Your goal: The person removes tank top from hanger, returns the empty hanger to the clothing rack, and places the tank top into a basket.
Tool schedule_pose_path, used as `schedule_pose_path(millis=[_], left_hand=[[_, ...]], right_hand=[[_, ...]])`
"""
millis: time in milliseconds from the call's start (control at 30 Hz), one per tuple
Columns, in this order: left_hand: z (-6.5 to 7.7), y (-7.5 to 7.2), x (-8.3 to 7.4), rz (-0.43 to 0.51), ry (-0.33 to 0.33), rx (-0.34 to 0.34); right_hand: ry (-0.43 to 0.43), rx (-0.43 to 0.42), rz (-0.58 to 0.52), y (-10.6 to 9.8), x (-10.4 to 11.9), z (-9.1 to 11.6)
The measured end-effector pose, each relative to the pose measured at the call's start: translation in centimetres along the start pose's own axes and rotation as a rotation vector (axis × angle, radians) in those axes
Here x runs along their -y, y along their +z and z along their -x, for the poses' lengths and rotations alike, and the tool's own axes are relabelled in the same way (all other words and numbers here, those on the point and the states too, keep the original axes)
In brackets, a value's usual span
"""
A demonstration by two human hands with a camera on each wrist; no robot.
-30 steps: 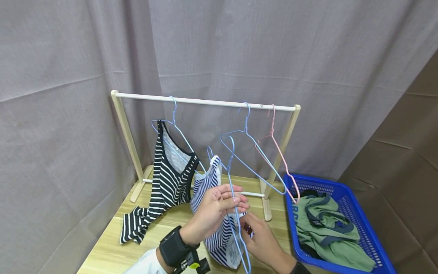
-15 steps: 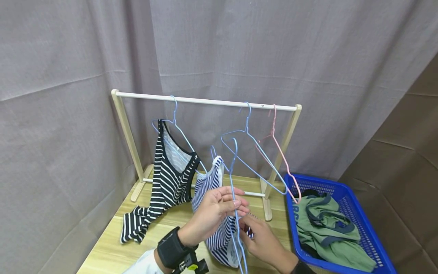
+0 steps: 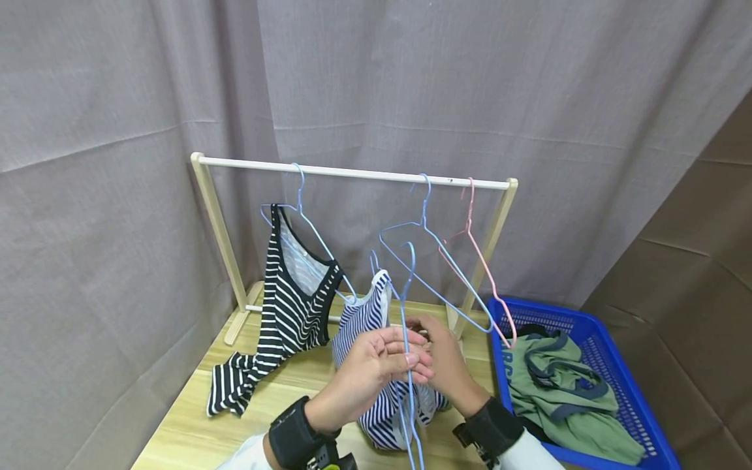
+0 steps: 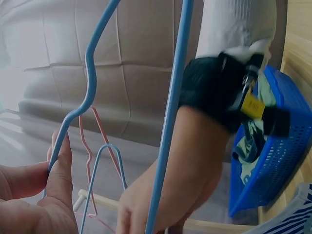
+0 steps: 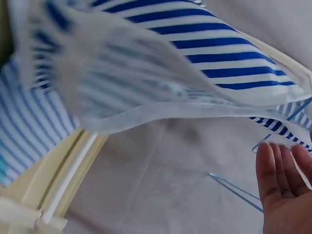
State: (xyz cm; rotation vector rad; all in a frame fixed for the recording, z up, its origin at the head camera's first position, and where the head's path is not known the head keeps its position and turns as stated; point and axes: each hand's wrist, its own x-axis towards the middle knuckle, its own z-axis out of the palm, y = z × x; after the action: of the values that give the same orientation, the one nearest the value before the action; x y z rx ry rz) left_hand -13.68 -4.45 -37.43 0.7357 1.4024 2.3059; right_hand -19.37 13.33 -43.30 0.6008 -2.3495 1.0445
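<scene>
Blue hanger [image 3: 403,305] in the left grip [image 3: 378,362] runs out of view.

High forward-down head view, 2 close wrist views, blue-striped garment [image 3: 360,326] in all 3

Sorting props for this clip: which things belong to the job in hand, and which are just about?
In the job:
left hand, pinching a blue hanger
blue-striped shirt
right hand, near the shirt, grip unclear

Just about:
rack, untouched
black-striped shirt, hanging
bare blue hanger
pink hanger
basket
green clothes inside it
</scene>
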Motion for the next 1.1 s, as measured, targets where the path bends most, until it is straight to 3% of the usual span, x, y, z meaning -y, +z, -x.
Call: schedule_pose_path(millis=[200, 367, 700, 1100], left_hand=[[0.3, 0.3, 0.0, -0.02, 0.004, 0.017], [0.3, 0.4, 0.1, -0.019, -0.019, 0.039], [0.5, 0.7, -0.1, -0.005, -0.056, 0.055], [0.8, 1.0, 0.2, -0.064, -0.052, 0.081]], right_hand=[[0.087, -0.057, -0.179, 1.4, 0.7, -2.7], [0.123, -0.068, -0.239, 1.8, 1.1, -3.6], [0.169, -0.114, -0.222, 2.0, 1.6, -4.0], [0.196, -0.232, -0.303, 3.1, 1.8, -5.8]])
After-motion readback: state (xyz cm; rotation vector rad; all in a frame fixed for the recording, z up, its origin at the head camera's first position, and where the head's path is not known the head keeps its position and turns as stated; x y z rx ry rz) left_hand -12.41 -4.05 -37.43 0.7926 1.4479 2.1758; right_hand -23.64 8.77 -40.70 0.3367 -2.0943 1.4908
